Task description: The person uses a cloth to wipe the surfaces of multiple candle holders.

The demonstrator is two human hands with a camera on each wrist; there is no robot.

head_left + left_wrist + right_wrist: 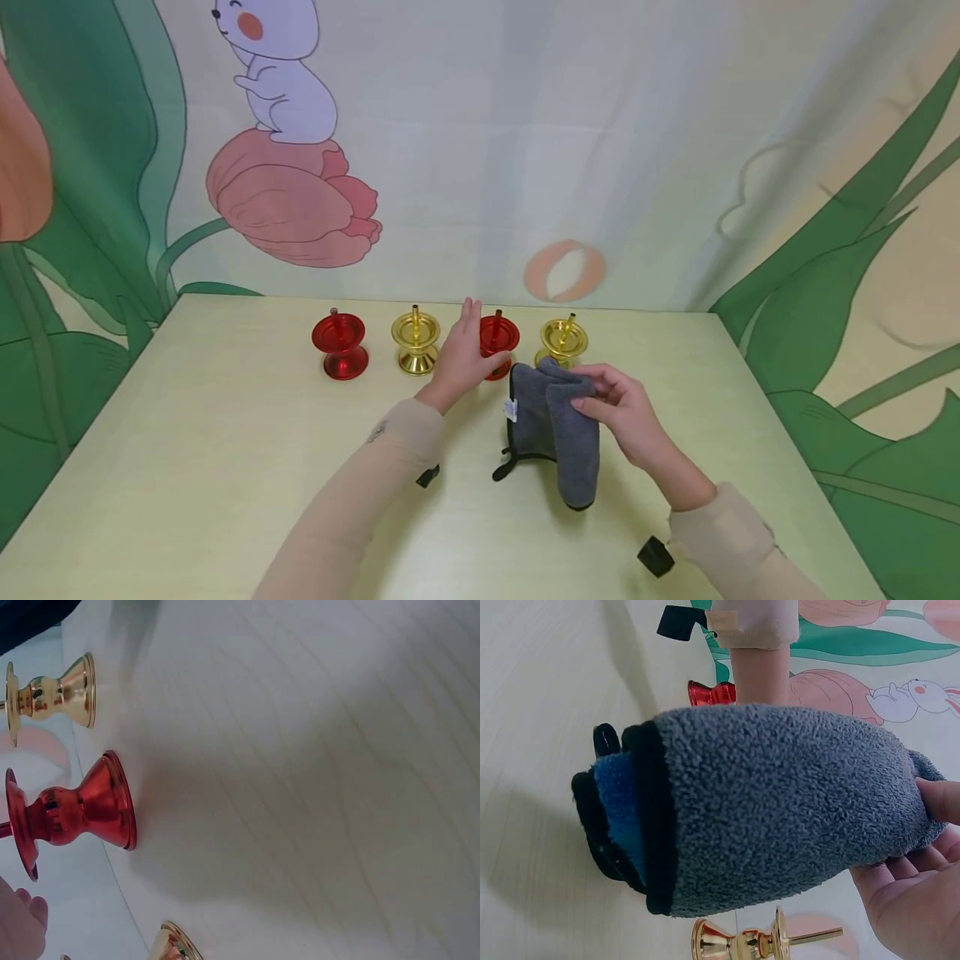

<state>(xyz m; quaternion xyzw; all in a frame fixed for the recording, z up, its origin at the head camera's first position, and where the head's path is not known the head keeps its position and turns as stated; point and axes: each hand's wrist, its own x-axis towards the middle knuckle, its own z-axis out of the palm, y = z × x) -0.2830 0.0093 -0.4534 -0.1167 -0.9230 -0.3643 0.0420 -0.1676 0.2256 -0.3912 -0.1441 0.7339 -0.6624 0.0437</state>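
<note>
My right hand [626, 412] pinches a folded grey towel [577, 442] between thumb and fingers, and the cloth hangs in front of the right gold candle holder [566, 337], hiding part of its base. The towel [780, 810] has a black edge, a hanging loop and a blue inner side in the right wrist view. My left hand [463, 362] reaches out with its fingers straight, holding nothing. It lies between the left gold candle holder [416, 337] and the right red candle holder [498, 333], overlapping the red one in the head view.
Another red candle holder [341, 342] ends the row at the left. All the holders stand upright near the back edge of the pale table [225, 467]. A printed curtain [450, 167] hangs behind.
</note>
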